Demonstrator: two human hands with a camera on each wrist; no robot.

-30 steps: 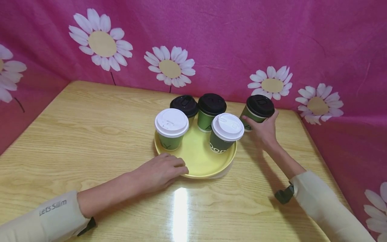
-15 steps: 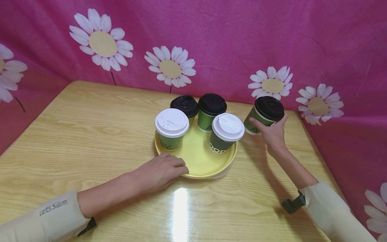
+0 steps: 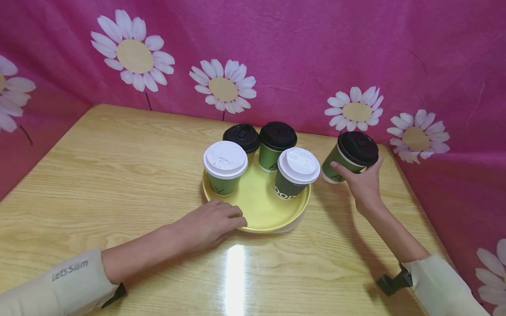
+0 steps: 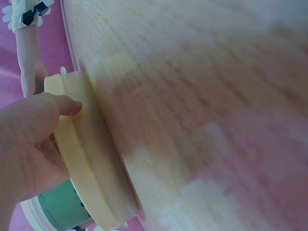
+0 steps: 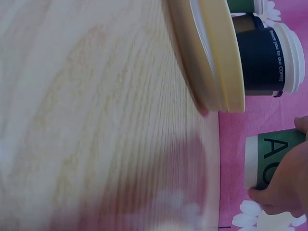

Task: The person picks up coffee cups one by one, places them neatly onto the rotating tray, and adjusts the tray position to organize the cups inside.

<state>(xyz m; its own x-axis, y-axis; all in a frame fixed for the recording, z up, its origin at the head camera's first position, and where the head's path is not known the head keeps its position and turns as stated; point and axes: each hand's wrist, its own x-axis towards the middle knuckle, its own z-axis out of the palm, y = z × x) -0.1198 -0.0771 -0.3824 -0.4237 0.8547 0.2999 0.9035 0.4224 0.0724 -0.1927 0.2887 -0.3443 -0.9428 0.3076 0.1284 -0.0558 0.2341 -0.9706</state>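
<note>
My right hand (image 3: pixel 365 184) grips a green paper coffee cup (image 3: pixel 336 164) with a black lid, tilted and raised off the table right of the round yellow tray (image 3: pixel 261 215). In the right wrist view the same cup (image 5: pixel 252 161) hangs above the wood, its pale base showing. My left hand (image 3: pixel 211 223) holds the tray's near rim; in the left wrist view its thumb (image 4: pixel 71 106) lies against the rim's outer side. On the tray stand a green cup with a white lid (image 3: pixel 224 162), a dark cup with a white lid (image 3: pixel 290 184), and two black-lidded cups (image 3: pixel 270 156) behind.
The wooden table (image 3: pixel 118 175) carries the tray, which has a paler lower part. A pink cloth (image 3: pixel 284 52) printed with daisies hangs behind and beside the table. A bright reflection (image 3: pixel 235 281) lies on the near tabletop.
My right hand has carried the black-lidded cup rightward and slightly nearer, away from the tray, and the cup leans more. My left hand and the other cups have stayed put.
</note>
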